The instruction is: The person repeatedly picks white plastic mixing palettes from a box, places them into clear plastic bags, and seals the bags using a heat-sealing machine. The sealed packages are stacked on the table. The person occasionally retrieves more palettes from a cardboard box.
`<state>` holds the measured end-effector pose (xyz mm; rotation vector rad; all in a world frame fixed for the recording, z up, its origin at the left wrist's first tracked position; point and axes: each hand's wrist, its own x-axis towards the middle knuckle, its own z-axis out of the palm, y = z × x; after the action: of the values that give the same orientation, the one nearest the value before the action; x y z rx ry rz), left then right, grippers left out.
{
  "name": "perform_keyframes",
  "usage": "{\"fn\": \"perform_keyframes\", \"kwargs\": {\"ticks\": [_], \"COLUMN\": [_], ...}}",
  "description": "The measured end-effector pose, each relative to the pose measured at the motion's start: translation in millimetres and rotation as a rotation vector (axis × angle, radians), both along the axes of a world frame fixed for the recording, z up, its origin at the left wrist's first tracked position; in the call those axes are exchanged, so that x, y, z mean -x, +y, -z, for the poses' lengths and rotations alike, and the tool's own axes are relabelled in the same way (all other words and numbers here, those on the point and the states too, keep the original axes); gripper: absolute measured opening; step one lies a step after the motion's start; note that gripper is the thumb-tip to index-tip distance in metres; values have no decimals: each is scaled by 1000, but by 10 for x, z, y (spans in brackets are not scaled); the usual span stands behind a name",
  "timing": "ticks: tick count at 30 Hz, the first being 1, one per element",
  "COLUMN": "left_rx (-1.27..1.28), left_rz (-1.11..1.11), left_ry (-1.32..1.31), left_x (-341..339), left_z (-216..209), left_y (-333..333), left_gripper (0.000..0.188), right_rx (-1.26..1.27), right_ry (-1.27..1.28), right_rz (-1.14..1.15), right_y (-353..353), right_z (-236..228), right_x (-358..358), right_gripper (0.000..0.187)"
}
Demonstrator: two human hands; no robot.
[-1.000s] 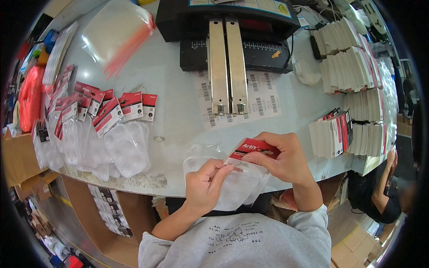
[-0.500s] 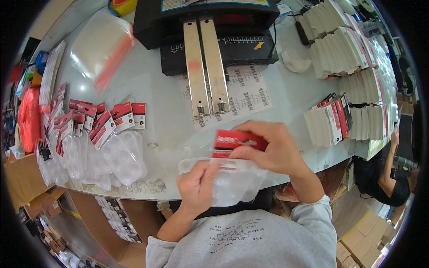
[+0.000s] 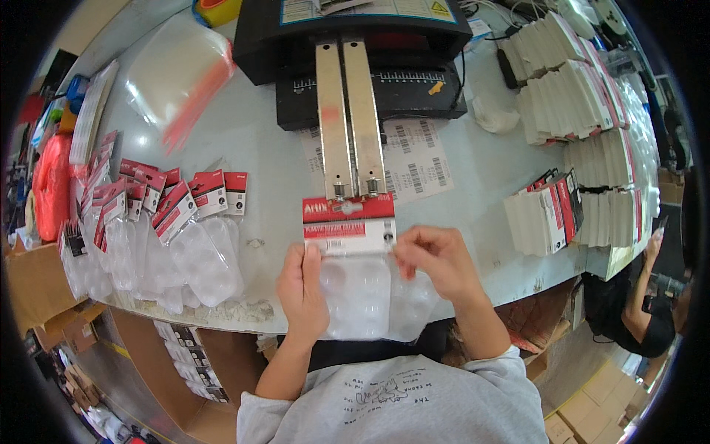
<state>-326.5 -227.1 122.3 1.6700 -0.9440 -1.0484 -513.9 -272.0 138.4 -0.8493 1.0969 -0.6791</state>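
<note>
A red-and-white header card (image 3: 347, 231) lies just under the front ends of two metal rails, facing up. Below it sits a clear plastic tray with round wells (image 3: 356, 296); a second clear tray (image 3: 414, 307) shows to its right. My left hand (image 3: 302, 292) is closed at the card's lower left corner, thumb against the edge where card and tray meet. At the lower right corner, my right hand (image 3: 438, 260) pinches the card's edge with curled fingers. The metal rails (image 3: 345, 118) reach out from a black bench machine (image 3: 259, 44).
Carded clear trays (image 3: 203, 255) are heaped at left, below a stack of clear bags (image 3: 174, 70). White-and-red card stacks (image 3: 569, 103) line the right side. A barcode sheet (image 3: 414, 159) lies under the rails. An open carton (image 3: 140, 362) stands below; another person's arm (image 3: 642, 277) shows at far right.
The card has moved left and forward from my right hand's grip, now lying flat before the rails. My right hand shifted down to its corner; my left hand moved left.
</note>
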Motion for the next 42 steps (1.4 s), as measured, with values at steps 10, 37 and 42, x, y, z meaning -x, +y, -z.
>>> {"fn": "perform_keyframes", "kwargs": {"ticks": [10, 37, 42], "left_rx": [206, 129, -127], "left_rz": [-116, -84, -376], "left_ry": [81, -7, -399], "left_x": [39, -31, -817], "left_z": [303, 390, -261], "left_y": [-437, -349, -367], "left_gripper": [31, 29, 23], "right_rx": [82, 250, 795], "right_ry": [-67, 173, 1316], "right_rz": [269, 211, 544], "right_y": [-274, -227, -200], "right_z": [350, 298, -365], "right_x": [-214, -62, 846], "right_gripper": [11, 12, 28]}}
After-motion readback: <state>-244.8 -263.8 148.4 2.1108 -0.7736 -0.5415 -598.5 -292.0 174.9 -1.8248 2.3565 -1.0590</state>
